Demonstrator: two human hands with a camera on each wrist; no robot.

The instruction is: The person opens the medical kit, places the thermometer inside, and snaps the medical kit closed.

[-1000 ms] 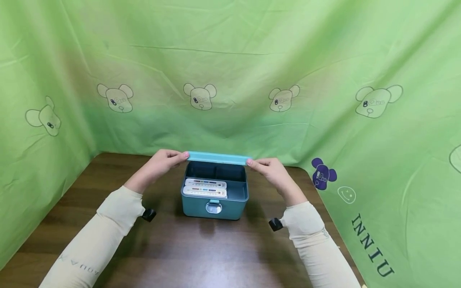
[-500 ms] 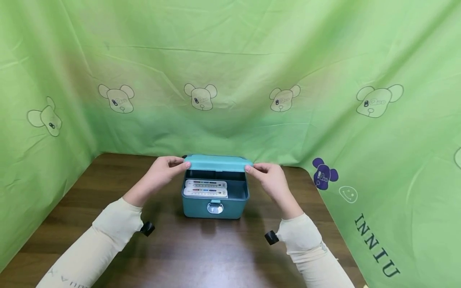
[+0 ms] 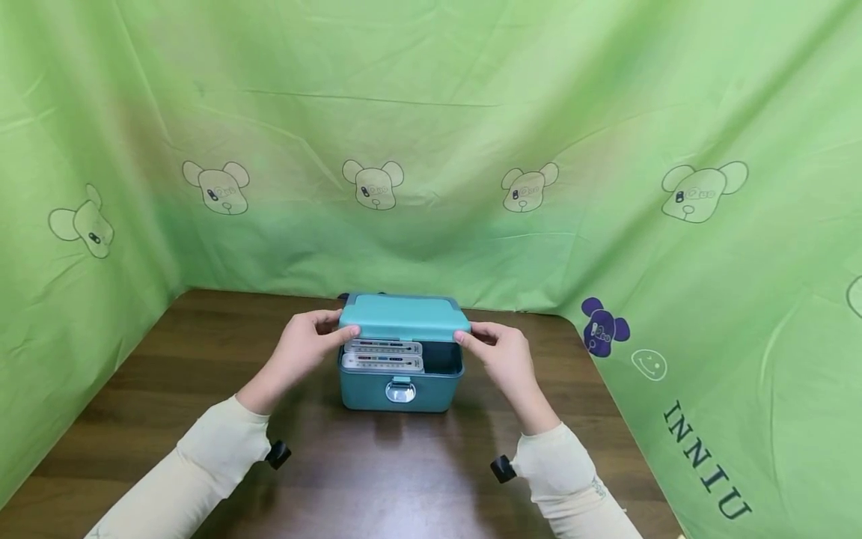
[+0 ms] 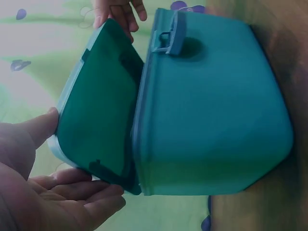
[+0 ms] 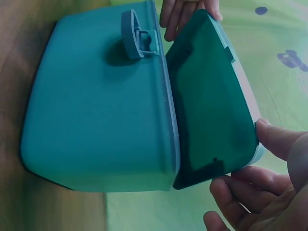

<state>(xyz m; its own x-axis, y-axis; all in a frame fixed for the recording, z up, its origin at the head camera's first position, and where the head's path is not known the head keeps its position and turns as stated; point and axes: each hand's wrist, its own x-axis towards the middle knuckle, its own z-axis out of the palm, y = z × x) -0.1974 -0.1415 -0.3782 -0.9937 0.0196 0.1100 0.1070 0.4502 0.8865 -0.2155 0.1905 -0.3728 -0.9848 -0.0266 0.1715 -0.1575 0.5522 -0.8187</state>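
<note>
A teal storage box [image 3: 431,393] stands on the table with its lid [image 3: 404,314] tilted partway down over the opening. My left hand [image 3: 306,344] pinches the lid's front left corner, thumb on the front edge and fingers along the side. At the opposite front corner my right hand [image 3: 501,359] grips in the same way. Two white strips with printed scales and coloured marks, like thermometers [image 3: 382,362], lie in the box's front left compartment. A latch [image 5: 132,36] sticks out from the box's front. The lid hides the rear compartments; its hollow underside shows in both wrist views.
The brown wooden table [image 3: 377,479] reaches back to a green curtain [image 3: 431,247] with bear-head prints, which also hangs along both sides. A black wrist camera [image 3: 277,454] is worn at the left sleeve, another black camera [image 3: 502,469] at the right.
Both hands have brought the lid forward and down from nearly upright, so its top now shows and the rear compartments are covered. The box and the white strips have stayed in place.
</note>
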